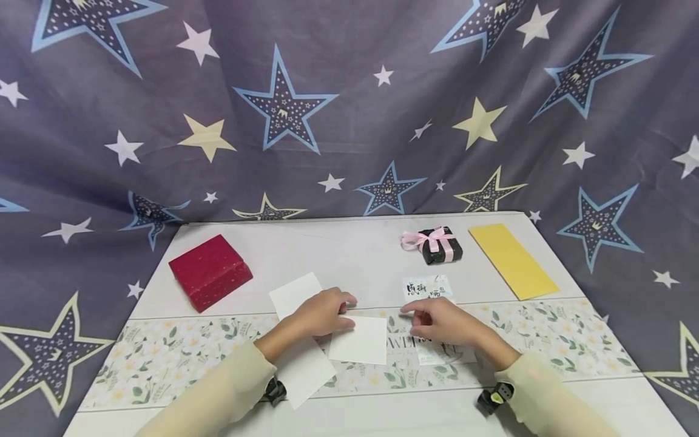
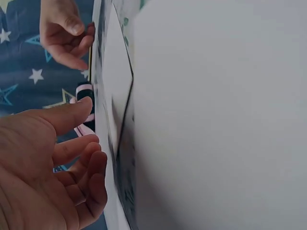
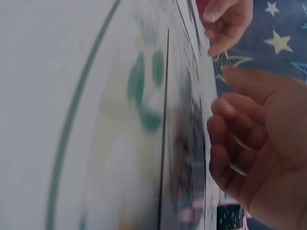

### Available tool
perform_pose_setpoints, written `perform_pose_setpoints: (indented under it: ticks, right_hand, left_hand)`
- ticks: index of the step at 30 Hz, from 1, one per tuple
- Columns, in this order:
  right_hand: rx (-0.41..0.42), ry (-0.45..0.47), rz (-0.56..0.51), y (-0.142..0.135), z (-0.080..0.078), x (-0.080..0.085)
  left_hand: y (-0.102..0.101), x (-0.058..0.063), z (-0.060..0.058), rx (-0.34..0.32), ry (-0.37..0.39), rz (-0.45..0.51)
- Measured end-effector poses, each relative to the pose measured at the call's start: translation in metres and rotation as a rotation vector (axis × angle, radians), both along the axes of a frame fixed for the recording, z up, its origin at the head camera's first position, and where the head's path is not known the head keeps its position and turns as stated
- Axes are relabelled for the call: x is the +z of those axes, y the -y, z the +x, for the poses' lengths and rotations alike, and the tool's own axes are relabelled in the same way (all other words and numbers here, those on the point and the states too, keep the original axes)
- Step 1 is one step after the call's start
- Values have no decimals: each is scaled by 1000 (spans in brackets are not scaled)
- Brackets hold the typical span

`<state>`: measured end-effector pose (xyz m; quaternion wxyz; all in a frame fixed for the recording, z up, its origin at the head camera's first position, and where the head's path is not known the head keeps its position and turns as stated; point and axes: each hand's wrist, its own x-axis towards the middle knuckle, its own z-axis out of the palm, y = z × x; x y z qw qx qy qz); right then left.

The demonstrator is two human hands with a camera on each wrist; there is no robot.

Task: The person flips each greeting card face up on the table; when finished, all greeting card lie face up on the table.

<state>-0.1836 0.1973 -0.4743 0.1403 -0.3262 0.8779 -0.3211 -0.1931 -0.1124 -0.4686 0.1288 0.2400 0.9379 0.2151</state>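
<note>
My left hand (image 1: pixel 322 312) hovers over two pieces of white paper, its fingers loosely curled with nothing between them. Beneath its wrist lies a long white sheet (image 1: pixel 306 373), set at a slant and partly covered by the hand. A square white card (image 1: pixel 360 341) lies beside the sheet, close under the fingertips. To the right, my right hand (image 1: pixel 445 320) is held loosely curled and empty above a printed card (image 1: pixel 428 286) with black brush lettering, hiding its middle. In the left wrist view, the thumb and fingers of the left hand (image 2: pixel 57 167) are apart.
A dark red box (image 1: pixel 210 273) sits at the back left of the table. Toward the back right are a small black gift box (image 1: pixel 439 247) with a pink ribbon bow and a yellow envelope (image 1: pixel 513 261). Behind the table hangs a star-patterned curtain (image 1: pixel 349 109).
</note>
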Motion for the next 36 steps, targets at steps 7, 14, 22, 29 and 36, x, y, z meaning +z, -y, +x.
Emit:
perform_pose_setpoints:
  ticks: [7,14,22,29,36]
  right_hand:
    - [-20,-39,56,30,1,-6]
    - [-17,-94,96,44,4,-5]
    - [-49,-91,115,45,7,-8]
    - [-53,-115,129,46,7,-9]
    - [-108,-145,157,52,12,-11]
  left_hand:
    - [17,-5,4,0,-29,-21]
    - [31,-1,13,-39,19,-31]
    - [36,3,21,-71,-2,-79]
    - [36,-1,25,-99,-69,-111]
    - [33,-2,27,-84,-131,-143]
